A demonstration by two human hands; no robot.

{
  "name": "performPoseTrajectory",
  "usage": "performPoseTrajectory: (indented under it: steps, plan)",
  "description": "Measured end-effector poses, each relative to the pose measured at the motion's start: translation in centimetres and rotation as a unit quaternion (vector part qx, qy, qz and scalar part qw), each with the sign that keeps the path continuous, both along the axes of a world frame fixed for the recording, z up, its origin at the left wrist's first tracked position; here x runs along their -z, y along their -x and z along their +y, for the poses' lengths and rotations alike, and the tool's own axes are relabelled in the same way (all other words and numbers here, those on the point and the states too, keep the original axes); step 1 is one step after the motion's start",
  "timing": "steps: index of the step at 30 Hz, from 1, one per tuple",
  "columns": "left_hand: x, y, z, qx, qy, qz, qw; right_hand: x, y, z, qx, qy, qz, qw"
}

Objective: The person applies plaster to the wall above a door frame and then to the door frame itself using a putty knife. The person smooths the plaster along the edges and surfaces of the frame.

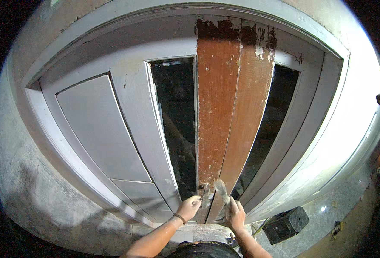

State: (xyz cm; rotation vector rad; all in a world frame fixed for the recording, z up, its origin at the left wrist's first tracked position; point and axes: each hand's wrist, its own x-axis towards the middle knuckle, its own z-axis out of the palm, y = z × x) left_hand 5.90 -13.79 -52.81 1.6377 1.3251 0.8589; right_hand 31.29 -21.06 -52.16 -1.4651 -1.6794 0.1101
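Our right hand (234, 213) is gripping a probably light scraper (221, 188) by its near end; whether our left hand (189, 208) is gripping, we cannot tell.

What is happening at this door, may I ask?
A person's right hand holds a flat, broad-ended tool, perhaps a scraper, and the left hand seems to pinch a second flat tool. Both are at the lower end of the door's brown middle strip, which has dark patches at its top; dark panes flank it.
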Motion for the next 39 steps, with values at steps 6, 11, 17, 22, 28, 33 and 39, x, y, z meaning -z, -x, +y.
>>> performPoseTrajectory:
  steps: [6,11,17,22,28,33,39]
  plan:
    - [-3.7,-5.0,2.7,0.042,-0.036,-0.092,0.994,-2.9,1.1,5.9,-0.008,-0.057,0.005,0.998]
    - [-4.2,-4.9,3.0,-0.001,-0.212,0.08,0.974,-3.4,0.9,7.3,-0.034,-0.083,0.014,0.996]
    - [-4.0,-4.7,2.9,0.064,-0.22,0.155,0.961,-4.3,1.3,7.2,-0.024,-0.059,0.028,0.998]
    - [-3.5,-4.7,2.7,0.084,-0.233,0.206,0.947,-3.8,1.4,7.4,-0.022,-0.072,0.022,0.997]
    - [-3.4,-4.5,2.8,0.095,-0.236,0.201,0.946,-3.6,1.7,7.4,-0.027,-0.083,0.02,0.996]
    - [-3.0,-4.5,2.8,0.09,-0.259,0.195,0.942,-3.9,2.0,7.0,0.039,-0.002,0.042,0.998]
    - [-2.8,-4.5,2.8,0.094,-0.231,0.224,0.942,-3.4,2.7,7.1,-0.01,-0.071,0.053,0.996]
